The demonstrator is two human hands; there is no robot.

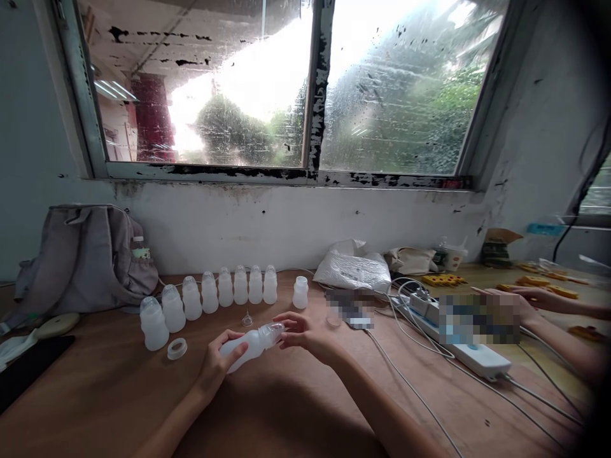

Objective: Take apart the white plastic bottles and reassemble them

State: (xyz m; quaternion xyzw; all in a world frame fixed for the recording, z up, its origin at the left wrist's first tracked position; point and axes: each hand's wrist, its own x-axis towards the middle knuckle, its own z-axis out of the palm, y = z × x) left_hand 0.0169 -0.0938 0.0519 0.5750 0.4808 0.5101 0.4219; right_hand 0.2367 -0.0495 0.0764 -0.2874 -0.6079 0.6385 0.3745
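My left hand (220, 359) is wrapped round the body of a frosted white bottle (248, 350), which lies tilted with its top to the right. At that end, the fingers of my right hand (296, 332) close on the bottle's clear cap (272, 334). Behind them, several capped bottles (224, 287) stand upright in a curved row. One bottle without a clear cap (300, 293) stands apart, to the right of the row. A white ring (177, 348) lies at the left, and a small clear nipple (247, 319) rests behind the held bottle.
A grey backpack (90, 254) stands at the left by a black flat object (33, 369). A plastic-wrapped package (353, 270), cables and a power strip (477, 357) are at the right. Another person's hands (515, 308) are beyond the strip, near yellow parts (443, 280).
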